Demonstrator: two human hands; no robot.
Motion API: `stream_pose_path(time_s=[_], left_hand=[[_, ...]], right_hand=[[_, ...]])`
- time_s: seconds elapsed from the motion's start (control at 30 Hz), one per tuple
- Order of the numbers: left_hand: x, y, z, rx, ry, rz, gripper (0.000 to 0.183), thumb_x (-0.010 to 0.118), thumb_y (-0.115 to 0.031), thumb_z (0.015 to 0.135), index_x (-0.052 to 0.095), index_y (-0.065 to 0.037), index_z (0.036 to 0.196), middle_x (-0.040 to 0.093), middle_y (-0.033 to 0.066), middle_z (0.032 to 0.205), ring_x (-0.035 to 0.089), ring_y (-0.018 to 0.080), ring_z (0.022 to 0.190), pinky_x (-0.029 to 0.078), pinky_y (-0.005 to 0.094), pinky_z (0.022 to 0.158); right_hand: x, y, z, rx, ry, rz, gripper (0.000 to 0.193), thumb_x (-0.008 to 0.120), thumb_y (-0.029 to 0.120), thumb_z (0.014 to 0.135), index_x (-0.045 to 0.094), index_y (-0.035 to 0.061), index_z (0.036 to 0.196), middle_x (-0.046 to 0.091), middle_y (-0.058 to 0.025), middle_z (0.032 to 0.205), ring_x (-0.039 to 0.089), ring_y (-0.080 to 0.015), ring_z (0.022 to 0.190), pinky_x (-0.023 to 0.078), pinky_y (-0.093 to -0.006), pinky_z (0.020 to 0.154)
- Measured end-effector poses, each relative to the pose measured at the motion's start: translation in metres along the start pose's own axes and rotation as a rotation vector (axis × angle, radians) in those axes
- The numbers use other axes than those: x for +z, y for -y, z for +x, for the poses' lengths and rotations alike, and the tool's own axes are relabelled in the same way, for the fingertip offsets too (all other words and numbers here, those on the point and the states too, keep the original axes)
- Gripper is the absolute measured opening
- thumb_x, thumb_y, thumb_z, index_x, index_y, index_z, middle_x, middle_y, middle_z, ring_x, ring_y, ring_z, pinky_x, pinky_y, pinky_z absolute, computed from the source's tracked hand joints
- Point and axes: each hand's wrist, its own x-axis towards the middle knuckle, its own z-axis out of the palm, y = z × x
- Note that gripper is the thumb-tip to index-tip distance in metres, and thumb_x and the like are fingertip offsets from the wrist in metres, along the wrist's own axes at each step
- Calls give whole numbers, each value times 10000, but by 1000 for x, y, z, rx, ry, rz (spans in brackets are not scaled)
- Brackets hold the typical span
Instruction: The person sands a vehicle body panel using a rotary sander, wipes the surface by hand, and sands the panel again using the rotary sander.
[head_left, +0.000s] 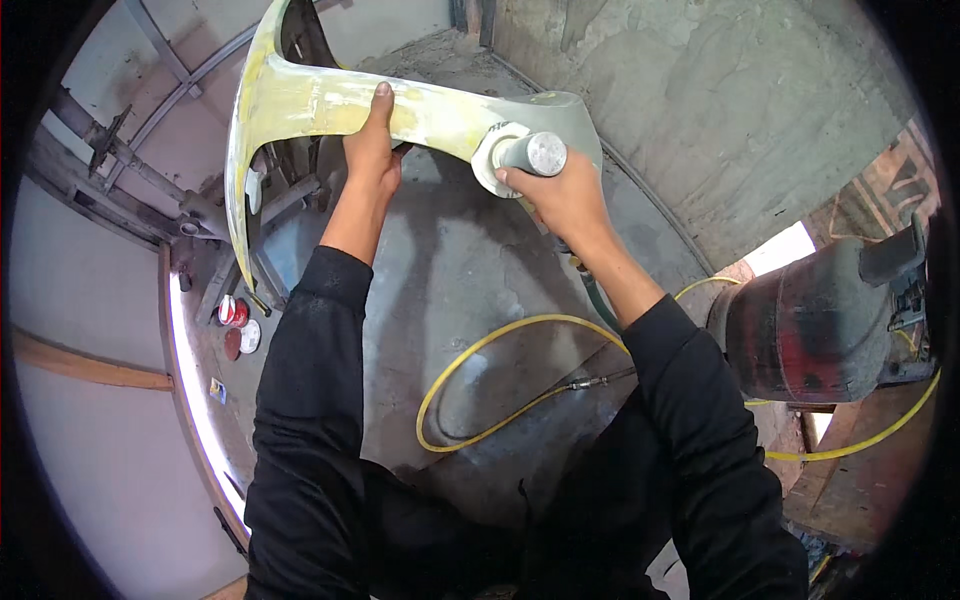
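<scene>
A curved body panel (330, 100), patchy yellow and white with a grey right end, stretches across the upper part of the head view. My left hand (373, 155) grips its arm from below, thumb lying on the front face and fingers hidden behind. My right hand (570, 205) is closed round an air sander (543, 154) with a grey cylindrical top. The sander's pale round pad (486, 170) lies against the panel near its grey end. A dark green hose (600, 303) runs down from behind my right wrist.
A yellow air hose (525, 322) loops over the concrete floor (450, 270) to a metal coupling (587, 382). At right stands a dark, red-stained tank (800, 325). Small cans and discs (249, 336) lie at left, near a metal stand (205, 215). A grey wall (700, 110) rises behind.
</scene>
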Motion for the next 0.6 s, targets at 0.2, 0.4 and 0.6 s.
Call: stream_pose_path(time_s=[0.2,0.4,0.6], left_hand=[[0,-1,3,-60,-15,-96,583,778,-247,899,504,-30,1366,602,91,1297,608,243,1158,507,470,976],[9,-1,-9,-40,-31,-112,559,764,-208,912,503,-31,1373,597,97,1321,605,236,1165,506,412,987],[10,-4,-13,-6,-46,-91,570,765,-214,911,497,-25,1377,596,101,1324,603,235,1172,501,406,998]], right_hand=[[-1,2,3,-8,-14,-17,452,835,258,741,717,-5,1089,749,-171,996,723,-296,927,534,-381,824],[1,2,11,16,-10,-34,460,838,271,736,716,-13,1077,748,-180,990,725,-311,937,536,-391,823],[9,13,11,10,-5,-32,462,836,276,737,716,-7,1081,744,-191,1000,720,-321,961,535,-389,840]])
